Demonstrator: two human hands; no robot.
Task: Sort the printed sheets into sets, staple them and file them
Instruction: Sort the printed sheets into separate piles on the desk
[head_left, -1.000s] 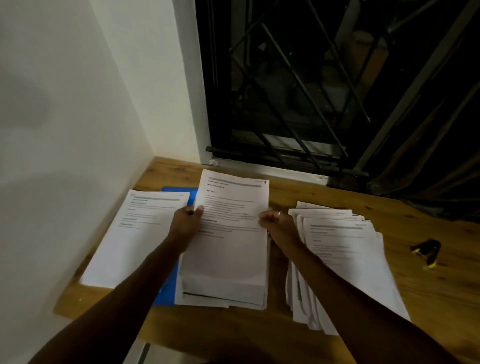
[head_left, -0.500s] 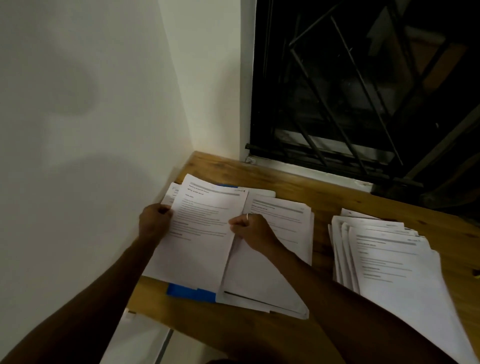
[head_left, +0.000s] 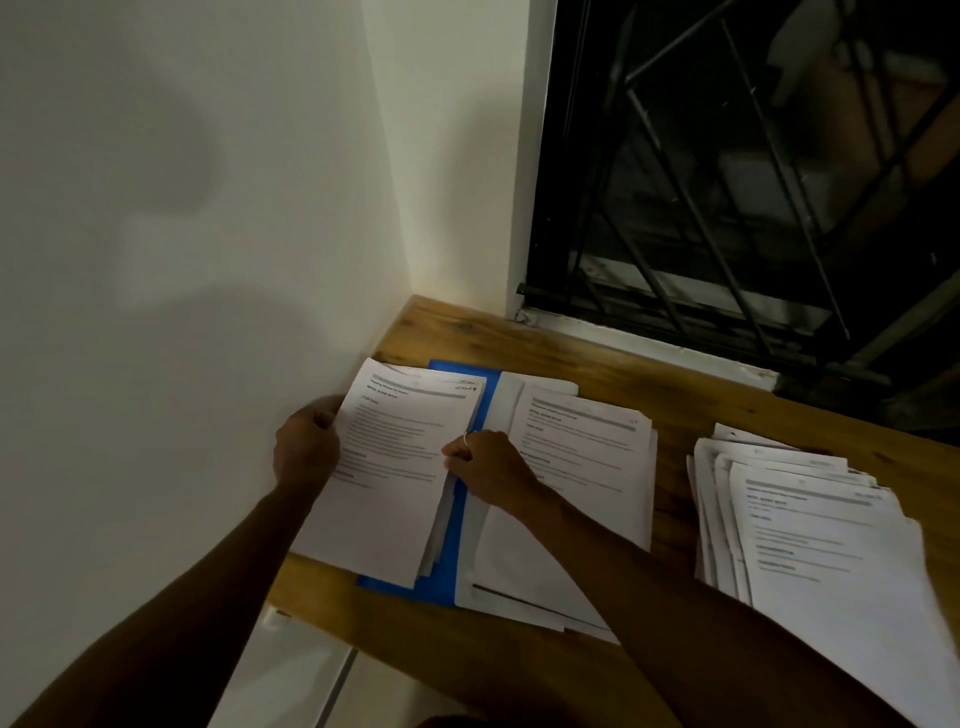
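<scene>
Three piles of white printed sheets lie on the table, with one blue flat folder and two hands at work. The left set of printed sheets rests on the folder, its left edge close against the white painted wall. The left hand curls around that left edge, while the right hand, fingers tucked in and wearing a thin silver ring, pinches the set's right edge. The middle pile of sheets lies just beside it, partly over the folder, so that only a blue strip shows between the two; its near corner reaches the table's front edge. The fanned right pile of sheets sits apart, with a band of bare wood between it and the middle pile. More bare wood runs behind all three piles to the sill. The light brown wooden table fills a corner, with a dark window behind a black metal grille on the far side.
</scene>
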